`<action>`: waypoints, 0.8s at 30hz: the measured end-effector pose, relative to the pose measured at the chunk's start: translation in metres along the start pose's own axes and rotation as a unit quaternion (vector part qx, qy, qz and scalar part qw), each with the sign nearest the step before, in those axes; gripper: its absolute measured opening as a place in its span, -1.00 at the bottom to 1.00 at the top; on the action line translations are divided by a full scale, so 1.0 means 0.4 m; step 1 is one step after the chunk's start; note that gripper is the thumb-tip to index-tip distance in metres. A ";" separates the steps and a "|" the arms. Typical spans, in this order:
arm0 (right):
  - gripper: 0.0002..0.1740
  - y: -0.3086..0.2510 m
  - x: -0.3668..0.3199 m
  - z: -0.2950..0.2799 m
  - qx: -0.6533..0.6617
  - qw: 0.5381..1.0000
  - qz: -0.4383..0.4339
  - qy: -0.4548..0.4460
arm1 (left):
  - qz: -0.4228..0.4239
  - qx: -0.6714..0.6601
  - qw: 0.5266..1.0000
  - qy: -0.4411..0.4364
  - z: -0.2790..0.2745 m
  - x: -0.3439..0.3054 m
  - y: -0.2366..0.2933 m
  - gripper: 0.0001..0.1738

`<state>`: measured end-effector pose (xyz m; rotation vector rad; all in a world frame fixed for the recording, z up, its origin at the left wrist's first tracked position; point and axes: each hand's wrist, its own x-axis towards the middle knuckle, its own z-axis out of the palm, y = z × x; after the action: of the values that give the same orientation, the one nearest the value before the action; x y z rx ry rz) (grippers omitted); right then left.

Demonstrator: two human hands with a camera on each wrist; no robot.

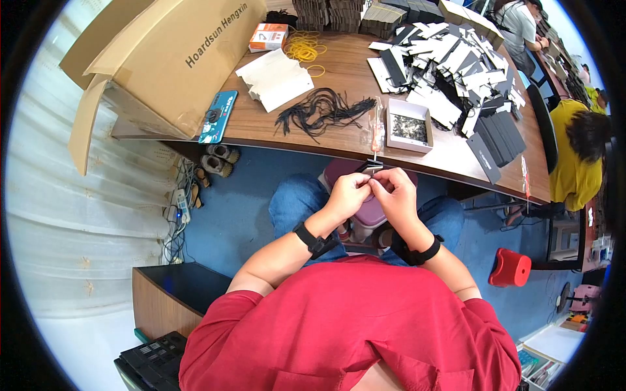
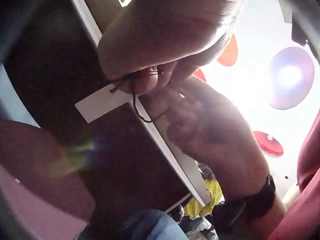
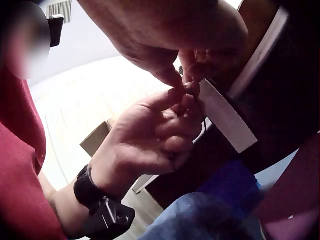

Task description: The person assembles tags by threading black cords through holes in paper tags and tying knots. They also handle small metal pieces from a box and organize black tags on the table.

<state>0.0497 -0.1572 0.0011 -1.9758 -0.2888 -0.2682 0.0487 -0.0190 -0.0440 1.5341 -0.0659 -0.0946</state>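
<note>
My left hand (image 1: 350,195) and right hand (image 1: 396,195) meet fingertip to fingertip in front of the table edge, above my lap. Between them is a flat hang tag (image 1: 372,169), which in the left wrist view shows a pale face (image 2: 102,103). A thin black string (image 2: 136,107) loops down beside this tag. Thumb and fingers of both hands pinch the string close to the tag's end; the exact pinch point is partly hidden by the fingers. In the right wrist view the tag (image 3: 227,120) sticks out past the fingertips.
On the table (image 1: 261,133) lie a bunch of black strings (image 1: 319,111), a white box (image 1: 411,147) of small dark pieces, a heap of black and white tags (image 1: 456,65) and stacked dark tags (image 1: 502,140). A cardboard box (image 1: 169,58) stands left; a purple stool (image 1: 372,212) is below.
</note>
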 end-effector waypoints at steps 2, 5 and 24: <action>-0.89 0.000 0.000 0.001 0.009 1.000 0.004 0.000 | 0.025 0.037 0.998 0.032 0.003 -0.007 0.006 -0.85; -0.90 -0.004 0.002 0.003 0.008 1.000 -0.008 0.001 | 0.050 0.077 0.994 0.058 0.005 -0.008 -0.009 -0.86; -0.96 0.000 -0.006 0.011 -0.004 1.000 -0.001 0.021 | 0.033 -0.039 0.997 0.051 0.018 -0.016 0.000 -0.86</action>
<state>0.0476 -0.1532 -0.0014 -1.9744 -0.2635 -0.3130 0.0417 -0.0256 -0.0436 1.4554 -0.0318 0.0338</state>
